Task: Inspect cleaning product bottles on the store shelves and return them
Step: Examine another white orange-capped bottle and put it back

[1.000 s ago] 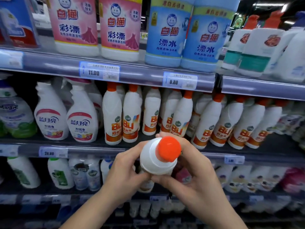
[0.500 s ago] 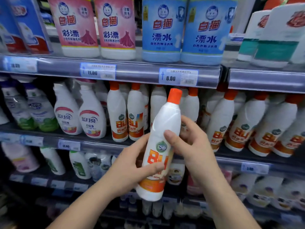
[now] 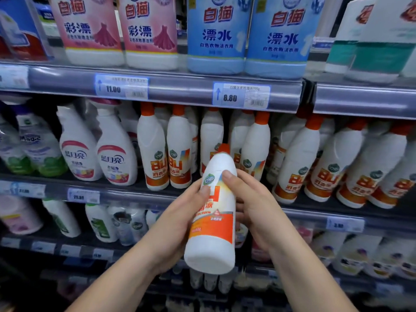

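Holding a white plastic bottle with an orange screw cap and an orange label band, the person is, as I judge it, in the inspecting step: the label faces up toward the camera and the bottle is off the shelf.

In the head view, the bottle lies just below centre. It is tilted, with its round base toward 6 o'clock and its cap toward 12 o'clock. The left hand grips the body from the 9 o'clock side, thumb laid across the label. The right hand clasps it from 3 o'clock, thumb on the upper label and fingers curled behind. Neither hand is free.

The next move probably calls for righting the bottle, cap up, and sliding it into the row of matching orange-capped bottles. A front slot looks open there, just beyond the cap. The neighbours stand close, so a straight, base-first entry would be least likely to topple them.

That row stands on the grey metal middle shelf, which also bears white trigger spray bottles at 9 o'clock. The upper shelf carries a blue-edged price tag, pink-labelled jugs at 11 o'clock and blue-labelled jugs at 12 o'clock. Dimmer lower shelves, packed with more bottles, run toward 6 o'clock.
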Motion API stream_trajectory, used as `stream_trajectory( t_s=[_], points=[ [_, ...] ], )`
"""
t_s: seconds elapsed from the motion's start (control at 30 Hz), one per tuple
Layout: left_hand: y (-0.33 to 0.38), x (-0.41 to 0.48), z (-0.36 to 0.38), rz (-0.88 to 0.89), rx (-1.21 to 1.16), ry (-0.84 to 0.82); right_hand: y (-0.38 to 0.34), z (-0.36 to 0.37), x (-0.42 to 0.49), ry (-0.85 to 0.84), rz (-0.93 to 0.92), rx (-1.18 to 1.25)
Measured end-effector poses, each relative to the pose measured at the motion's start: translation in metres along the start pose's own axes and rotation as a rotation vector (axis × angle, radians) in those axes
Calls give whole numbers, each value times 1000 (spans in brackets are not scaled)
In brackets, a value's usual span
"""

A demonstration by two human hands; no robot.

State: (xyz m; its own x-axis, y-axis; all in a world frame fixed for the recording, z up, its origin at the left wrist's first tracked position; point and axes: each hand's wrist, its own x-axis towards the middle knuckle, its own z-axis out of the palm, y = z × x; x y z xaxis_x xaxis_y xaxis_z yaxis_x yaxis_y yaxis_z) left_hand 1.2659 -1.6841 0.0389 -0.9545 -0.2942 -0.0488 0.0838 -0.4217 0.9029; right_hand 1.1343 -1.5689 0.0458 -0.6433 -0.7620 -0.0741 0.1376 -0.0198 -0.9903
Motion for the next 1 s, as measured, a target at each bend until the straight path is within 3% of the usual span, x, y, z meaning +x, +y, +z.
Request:
stream_trajectory(
  t_s=[0.2, 0.33, 0.5, 0.6, 0.67, 0.8, 1.0],
  points=[
    [8, 6, 4, -31, -15, 7, -6, 4, 4, 55, 9, -3],
    [9, 8, 7, 59, 62, 64, -8, 3, 5, 21, -19, -25],
    [9, 3, 3, 265, 606, 336, -11, 0, 0, -63, -106, -49],
    [6, -3, 0, 339, 904, 297, -8, 2, -2, -23, -202, -108],
    [4, -5, -5, 356, 887, 247, -5, -1, -4, -33, -266, -61],
    [5, -6, -18, 295, 603, 117, -2, -11, -8, -145, -299, 107],
    [-1, -8, -19, 381, 718, 201, 10, -11, -11, -263, -235, 263]
  ],
)
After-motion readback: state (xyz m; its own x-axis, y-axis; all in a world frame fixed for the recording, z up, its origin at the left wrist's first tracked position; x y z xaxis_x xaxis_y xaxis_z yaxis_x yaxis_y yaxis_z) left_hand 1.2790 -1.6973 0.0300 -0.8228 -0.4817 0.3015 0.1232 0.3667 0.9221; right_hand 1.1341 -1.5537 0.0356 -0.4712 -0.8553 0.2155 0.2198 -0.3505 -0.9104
